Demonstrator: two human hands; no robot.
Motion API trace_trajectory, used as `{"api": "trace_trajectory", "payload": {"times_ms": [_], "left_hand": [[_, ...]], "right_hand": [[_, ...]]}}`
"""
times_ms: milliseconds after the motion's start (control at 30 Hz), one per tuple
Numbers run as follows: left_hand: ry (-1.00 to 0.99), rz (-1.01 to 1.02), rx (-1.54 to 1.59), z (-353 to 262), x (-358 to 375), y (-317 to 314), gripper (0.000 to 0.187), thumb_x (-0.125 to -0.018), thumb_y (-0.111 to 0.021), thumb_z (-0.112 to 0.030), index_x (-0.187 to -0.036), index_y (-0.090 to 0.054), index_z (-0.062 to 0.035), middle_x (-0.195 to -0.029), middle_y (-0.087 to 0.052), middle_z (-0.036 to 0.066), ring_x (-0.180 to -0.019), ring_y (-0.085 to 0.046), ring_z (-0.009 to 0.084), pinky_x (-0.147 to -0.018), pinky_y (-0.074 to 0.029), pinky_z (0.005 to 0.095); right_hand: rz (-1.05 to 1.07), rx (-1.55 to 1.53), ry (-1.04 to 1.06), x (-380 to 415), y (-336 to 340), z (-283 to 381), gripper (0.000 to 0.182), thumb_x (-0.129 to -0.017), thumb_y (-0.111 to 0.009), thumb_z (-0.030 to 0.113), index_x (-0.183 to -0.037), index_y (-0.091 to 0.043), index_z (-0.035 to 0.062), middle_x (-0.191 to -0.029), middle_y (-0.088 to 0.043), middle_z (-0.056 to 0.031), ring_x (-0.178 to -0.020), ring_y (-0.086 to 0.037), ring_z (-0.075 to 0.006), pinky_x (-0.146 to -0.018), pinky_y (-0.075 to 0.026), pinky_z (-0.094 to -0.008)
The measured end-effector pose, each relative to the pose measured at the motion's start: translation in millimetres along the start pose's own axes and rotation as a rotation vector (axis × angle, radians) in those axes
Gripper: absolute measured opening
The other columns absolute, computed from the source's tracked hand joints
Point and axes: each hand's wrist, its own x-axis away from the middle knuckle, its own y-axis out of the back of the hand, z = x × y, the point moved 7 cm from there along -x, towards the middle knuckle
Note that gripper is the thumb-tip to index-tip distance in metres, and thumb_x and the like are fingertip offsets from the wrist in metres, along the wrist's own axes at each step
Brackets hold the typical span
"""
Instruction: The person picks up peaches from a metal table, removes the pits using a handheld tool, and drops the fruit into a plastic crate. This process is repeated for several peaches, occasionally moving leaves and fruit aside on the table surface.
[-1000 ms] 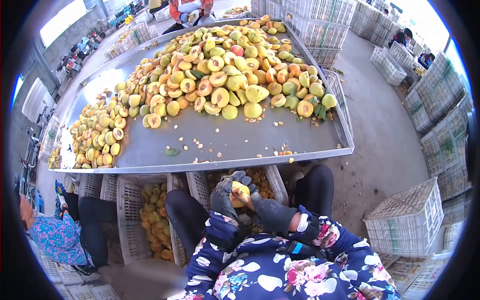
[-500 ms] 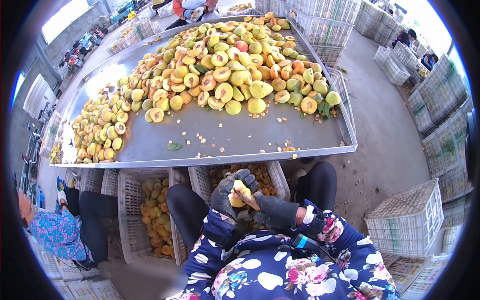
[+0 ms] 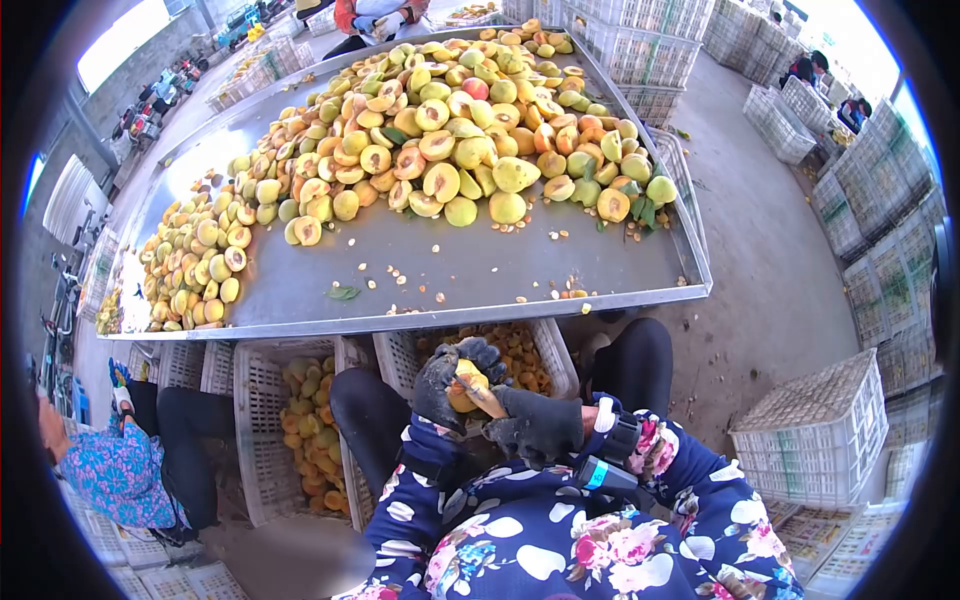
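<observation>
My left hand (image 3: 436, 392), in a dark, soiled glove, is closed around a yellow peach (image 3: 462, 390) in front of my lap. Against the fruit's right side lies a slim tan tool (image 3: 488, 401); its exact kind is hard to make out. My right hand (image 3: 540, 426), also dark-gloved, is closed on that tool, its fingers partly hidden. Under both hands, between my knees, stands a white plastic crate (image 3: 398, 362) with peach pieces (image 3: 525, 365) in it.
A metal table (image 3: 450, 285) with a raised rim bears a big heap of halved peaches (image 3: 440, 150). Left of my leg is another crate (image 3: 262, 430) of peach halves. A co-worker's patterned sleeve (image 3: 110, 470) shows at left. Stacked crates (image 3: 810, 430) stand at right.
Both hands have shifted slightly left, still together at the peach. The tool stays against the fruit. The whole view has tilted a little.
</observation>
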Motion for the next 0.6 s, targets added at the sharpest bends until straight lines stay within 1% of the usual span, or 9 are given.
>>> {"api": "trace_trajectory", "payload": {"times_ms": [33,133,233,267,333,433,533,600], "left_hand": [[0.018,0.029,-0.021,-2,0,0,0.044,-0.087,-0.039,-0.034,-0.118,-0.041,-0.0026,-0.12,-0.045,0.016,-0.105,-0.048,0.0289,-0.093,-0.035,0.0451],[0.087,-0.037,0.008,-2,5,-4,0.043,-0.087,-0.039,-0.034,-0.117,-0.042,-0.0029,-0.118,-0.046,0.016,-0.103,-0.049,0.0289,-0.092,-0.035,0.0462],[0.054,-0.03,0.025,1,1,6,0.043,-0.086,-0.041,-0.034,-0.117,-0.043,-0.0037,-0.118,-0.047,0.015,-0.102,-0.05,0.0288,-0.091,-0.036,0.047],[0.055,0.013,0.048,1,2,4,0.043,-0.086,-0.042,-0.034,-0.116,-0.043,-0.0039,-0.117,-0.047,0.015,-0.102,-0.05,0.0288,-0.09,-0.036,0.047],[0.056,0.1,0.096,-6,3,-32,0.043,-0.085,-0.043,-0.034,-0.116,-0.043,-0.0044,-0.117,-0.048,0.015,-0.102,-0.05,0.0289,-0.09,-0.037,0.0471],[-0.017,-0.005,-0.027,-9,1,-23,0.032,-0.085,-0.047,-0.03,-0.107,-0.051,-0.0077,-0.107,-0.054,0.01,-0.089,-0.056,0.0248,-0.085,-0.041,0.0419],[0.056,-0.02,-0.006,-5,2,-15,0.037,-0.086,-0.043,-0.031,-0.111,-0.047,-0.0048,-0.111,-0.051,0.014,-0.096,-0.052,0.0276,-0.088,-0.039,0.0441],[0.104,-0.028,0.009,-2,2,-8,0.041,-0.086,-0.041,-0.032,-0.114,-0.044,-0.0029,-0.114,-0.049,0.016,-0.1,-0.05,0.0295,-0.09,-0.038,0.0455]], "right_hand": [[0.01,-0.008,-0.013,-1,0,0,0.024,-0.085,-0.043,0.011,-0.107,-0.037,0.006,-0.063,-0.046,-0.0048,-0.04,-0.044,-0.0121,-0.032,-0.035,-0.0239],[-0.033,0.07,-0.116,-8,4,-9,0.03,-0.083,-0.049,0.015,-0.109,-0.037,0.0078,-0.066,-0.047,-0.0042,-0.041,-0.044,-0.0104,-0.035,-0.037,-0.0238],[0.029,0.033,-0.086,-6,1,-3,0.026,-0.083,-0.05,0.016,-0.105,-0.039,0.0072,-0.064,-0.047,-0.003,-0.042,-0.044,-0.0094,-0.035,-0.037,-0.0225],[0.057,-0.044,-0.072,-9,-1,-4,0.025,-0.083,-0.049,0.014,-0.105,-0.038,0.006,-0.064,-0.047,-0.0032,-0.041,-0.044,-0.0096,-0.034,-0.036,-0.0221],[0.113,-0.197,-0.047,-18,-5,-11,0.024,-0.083,-0.047,0.012,-0.104,-0.038,0.0037,-0.062,-0.047,-0.0038,-0.039,-0.044,-0.0101,-0.031,-0.036,-0.0213],[0.11,-0.188,0.006,-25,-6,-11,0.024,-0.083,-0.047,0.011,-0.104,-0.038,0.0021,-0.061,-0.047,-0.0034,-0.038,-0.044,-0.0095,-0.031,-0.036,-0.0201],[0.003,0.077,-0.02,-20,2,-6,0.022,-0.083,-0.047,0.013,-0.1,-0.04,0.0016,-0.061,-0.047,-0.0034,-0.038,-0.044,-0.0096,-0.031,-0.036,-0.0202],[-0.006,0.026,-0.137,-21,7,-12,0.02,-0.085,-0.046,0.017,-0.1,-0.041,0.0055,-0.063,-0.047,-0.0024,-0.039,-0.043,-0.0085,-0.033,-0.036,-0.0201]]}}
